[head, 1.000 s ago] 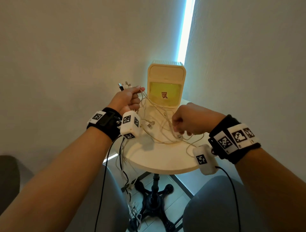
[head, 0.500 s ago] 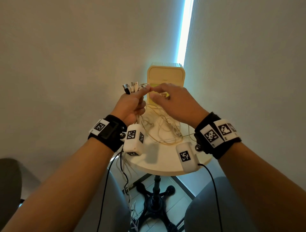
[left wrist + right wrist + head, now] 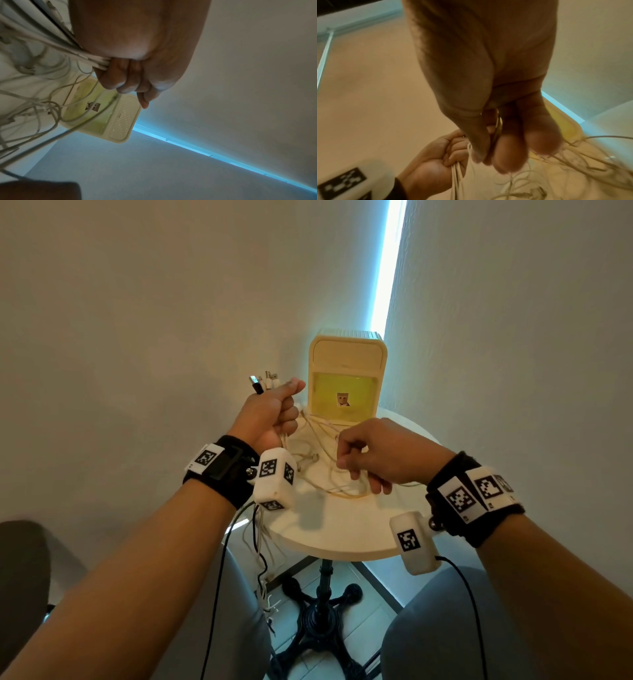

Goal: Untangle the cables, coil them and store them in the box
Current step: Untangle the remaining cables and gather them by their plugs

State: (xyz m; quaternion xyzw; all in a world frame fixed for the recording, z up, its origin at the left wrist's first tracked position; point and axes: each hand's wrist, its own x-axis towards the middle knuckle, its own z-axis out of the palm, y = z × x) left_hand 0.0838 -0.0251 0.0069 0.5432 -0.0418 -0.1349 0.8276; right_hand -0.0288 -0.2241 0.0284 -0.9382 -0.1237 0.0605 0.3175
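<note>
My left hand (image 3: 274, 416) is raised left of the box and grips a bundle of white cables (image 3: 85, 56), with several plug ends (image 3: 265, 380) sticking up above the fist. The same left hand (image 3: 436, 158) shows low in the right wrist view. A tangle of pale cables (image 3: 325, 470) lies on the round table (image 3: 329, 529). My right hand (image 3: 373, 457) hovers low over the tangle, its curled fingers (image 3: 510, 152) pinching a thin cable strand. The cream box (image 3: 346, 374) with a yellow-green front stands at the table's back.
Loose cable ends (image 3: 263, 573) hang off the table's left edge toward the tiled floor. The black pedestal base (image 3: 322, 621) stands between my knees. Walls close in behind and right of the table.
My right hand went up to the plug ends at my left hand half a second ago, then came back down onto the tangle. The left hand stayed raised with its bundle.
</note>
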